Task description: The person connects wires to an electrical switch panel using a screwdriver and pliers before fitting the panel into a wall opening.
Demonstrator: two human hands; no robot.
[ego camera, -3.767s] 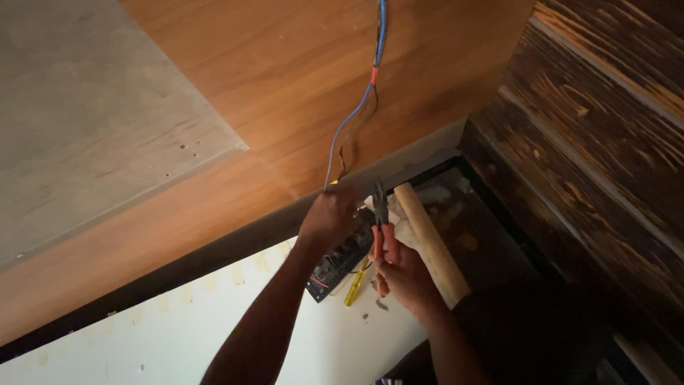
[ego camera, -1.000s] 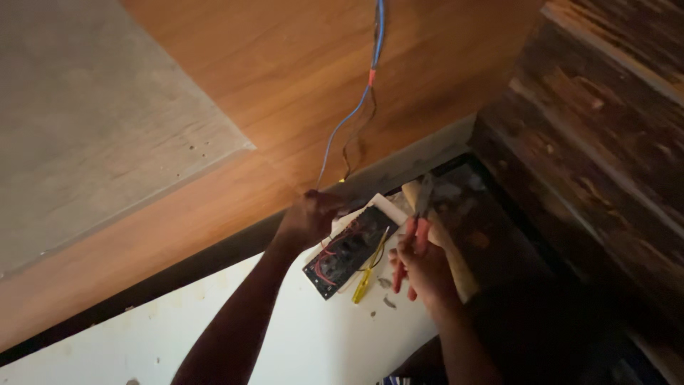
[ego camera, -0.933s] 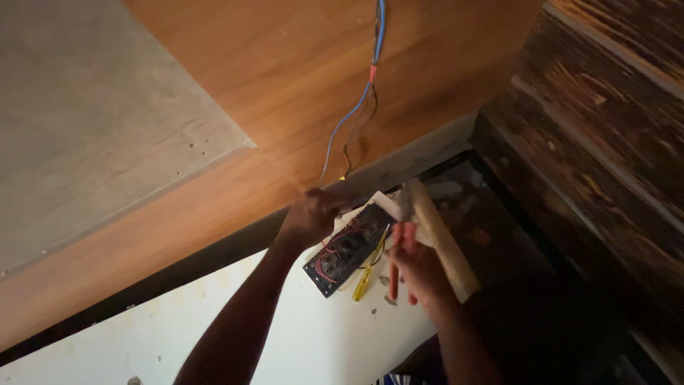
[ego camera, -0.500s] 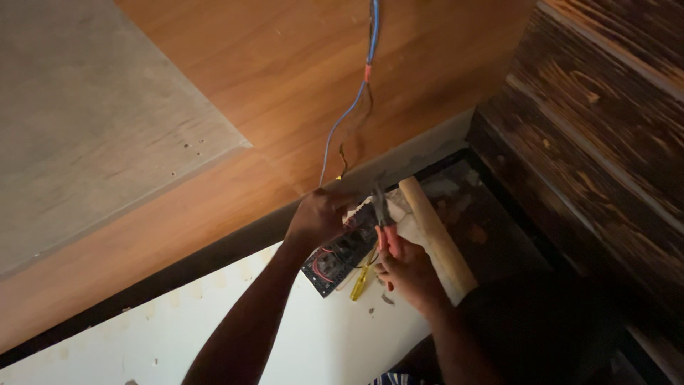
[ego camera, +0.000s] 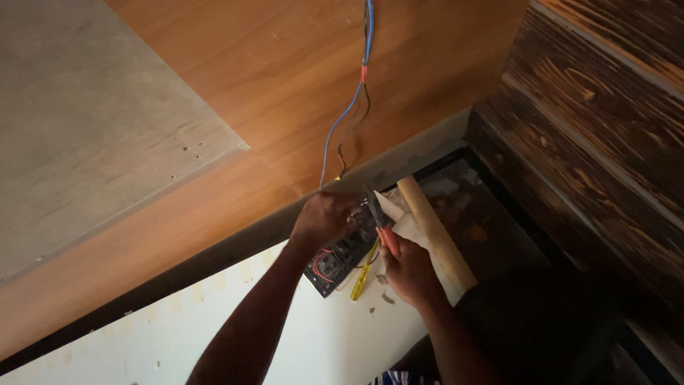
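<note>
1. Work in hand: wiring at a dark switch plate that hangs loose with its back turned out, at the upper edge of the white wall panel, just below the wooden boards.
2. Left hand: fingers curled shut around the top of the plate and the wire ends there; exactly what the fingertips pinch is hidden behind the knuckles.
3. Right hand: clenched on the red handles of a pair of pliers. Nose of the tool points up toward the plate's top edge, just beside the left hand. Cannot tell whether its tips grip a wire.
4. Wires: a blue and a darker lead drop from the top edge of the view across the wood, down into the left hand. A red band sits high on the bundle.
5. Judged progress: midway. Red leads show looped on the plate's back, so some connections look made; the hanging leads are not visibly fastened, and the plate is not yet seated against the wall.
6. A yellow-handled tool dangles below the plate; probably a screwdriver or tester.
7. A pale wooden stick and a white scrap lie behind the right hand; purpose unclear.
8. Hard to read: terminals are too small and dim; the recess to the right is dark; both forearms are cut off at the bottom edge.
</note>
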